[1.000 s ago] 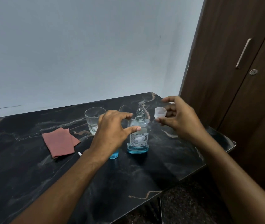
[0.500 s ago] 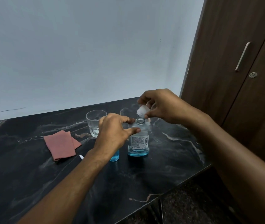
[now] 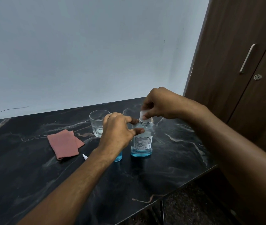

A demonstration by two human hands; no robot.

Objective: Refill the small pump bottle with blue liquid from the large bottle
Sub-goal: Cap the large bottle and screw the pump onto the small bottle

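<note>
On the left part of the black marble table (image 3: pixel 23 168) lies a folded reddish cloth (image 3: pixel 64 144), flat on the top. Just to its right, near the left forearm, a small white piece (image 3: pixel 85 156) rests on the surface; what it is cannot be told. Behind it stands a clear glass (image 3: pixel 97 123), upright, with nothing coloured in it; whether it holds any clear liquid cannot be told.

The left hand (image 3: pixel 117 132) hangs in front of the glass with its fingers spread and loosely curled, the thumb and forefinger reaching toward the shoulder of the large bottle; whether they touch it or grip it is not clear. Under the wrist stands the small bottle (image 3: pixel 118 157), mostly hidden by the hand; only its base shows, tinted blue with liquid. Its top is out of sight.

Just beside it to the right stands the large bottle (image 3: pixel 142 142), clear, upright, with a white label on its front and a shallow layer of blue liquid at the bottom; the rest looks empty. The right hand (image 3: pixel 159 104) is above its neck, fingers pinched around a white cap (image 3: pixel 143 116) that sits at the mouth of the bottle.

A dark wooden cupboard (image 3: pixel 234 62) fills the far right.
</note>
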